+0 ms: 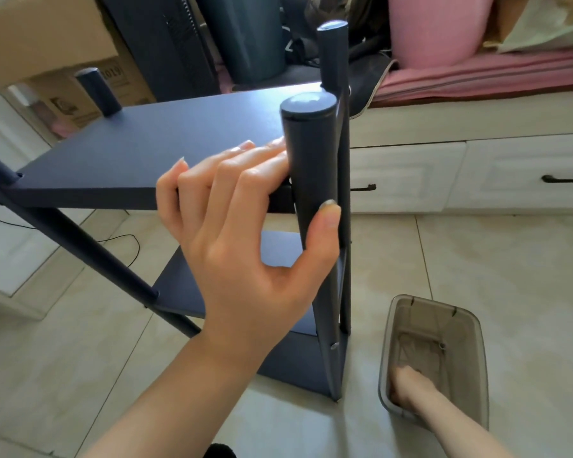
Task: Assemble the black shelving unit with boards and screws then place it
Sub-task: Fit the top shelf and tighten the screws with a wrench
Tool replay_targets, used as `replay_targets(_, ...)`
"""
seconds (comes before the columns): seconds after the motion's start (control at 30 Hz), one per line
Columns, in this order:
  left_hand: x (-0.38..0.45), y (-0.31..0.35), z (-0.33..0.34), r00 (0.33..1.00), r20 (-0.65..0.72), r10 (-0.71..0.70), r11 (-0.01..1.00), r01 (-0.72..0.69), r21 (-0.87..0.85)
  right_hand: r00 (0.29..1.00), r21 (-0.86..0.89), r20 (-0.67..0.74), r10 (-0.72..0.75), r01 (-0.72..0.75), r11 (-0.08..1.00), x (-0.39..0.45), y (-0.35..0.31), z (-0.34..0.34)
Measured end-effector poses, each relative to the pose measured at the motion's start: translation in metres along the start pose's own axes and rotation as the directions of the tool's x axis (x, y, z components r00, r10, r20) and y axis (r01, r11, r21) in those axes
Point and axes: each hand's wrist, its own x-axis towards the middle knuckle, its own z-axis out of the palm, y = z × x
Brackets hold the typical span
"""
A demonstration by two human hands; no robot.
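While the left hand (242, 233) grips its near post, black shelving unit (153, 160) frame centre, matte boards, round capped posts, right hand (407, 388) lower right inside a clear bin (467, 328), grip unclear.

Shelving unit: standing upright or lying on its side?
Upright. The shelving unit stands on the tiled floor with its boards level and posts vertical. The left hand grips the near post.

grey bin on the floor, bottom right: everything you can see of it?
The bin is a small rectangular tub of translucent smoky-grey plastic with rounded corners and a thick rim. It stands upright and open-topped on the pale floor tiles, right of the black shelving unit, apart from it. The right hand reaches inside to the bottom; its grip and any contents are unclear.
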Motion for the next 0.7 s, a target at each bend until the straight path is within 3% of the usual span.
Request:
replay_targets(0.4, -0.001, 0.001, 0.000, 1.000, -0.004, -0.009, 1.000, 0.009, 0.005, 0.997, 0.189, -0.076, 0.034, -0.019, 0.982, 0.001, 0.015, 0.005)
replay_targets(0.7, -0.001, 0.000, 0.000, 1.000, 0.007, -0.009, 1.000, 0.009, 0.013, 0.978, 0.200, -0.184, 0.101, -0.063, 0.978, -0.017, 0.032, -0.015)
